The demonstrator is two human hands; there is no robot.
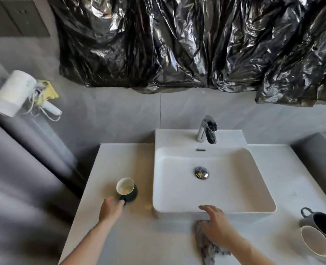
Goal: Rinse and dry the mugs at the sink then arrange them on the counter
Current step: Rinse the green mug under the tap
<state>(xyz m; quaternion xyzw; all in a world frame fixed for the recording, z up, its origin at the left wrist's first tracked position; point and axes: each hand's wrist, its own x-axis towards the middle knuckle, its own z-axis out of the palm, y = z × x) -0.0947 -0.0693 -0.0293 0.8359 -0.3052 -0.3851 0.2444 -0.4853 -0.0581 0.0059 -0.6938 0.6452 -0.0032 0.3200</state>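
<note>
— Green mug first: upright on the counter at nine o'clock from the basin, pale inside, handle turned toward six o'clock.

— And the left hand?

— Right at that handle, fingertips touching or nearly so. Fingers fairly straight, not closed round anything. Cannot tell more through the blur.

— Handling?

— Glazed ceramic, probably: stiff, moderately heavy, brittle against the basin's hard rim. Likely slick if wet. Best taken through the handle loop with the thumb on top, or round the body with the whole hand.

— Right hand?

— Spread and relaxed, gripping nothing, resting on or just above a grey cloth at six o'clock from the basin, index finger reaching toward the near rim.

— Cloth itself?

— Soft, limp, crumpled. Fine to bunch anywhere.

— Other mugs?

— Two at four o'clock from the basin, near the counter's right end: a grey mug and a white mug touching it, both lying over with mouths facing this way. Same care needed.

— Farther out?

— Faucet at twelve o'clock, no water visible. Drain stopper mid-basin. Black plastic sheeting on the wall above. Hair dryer at ten o'clock.
</note>
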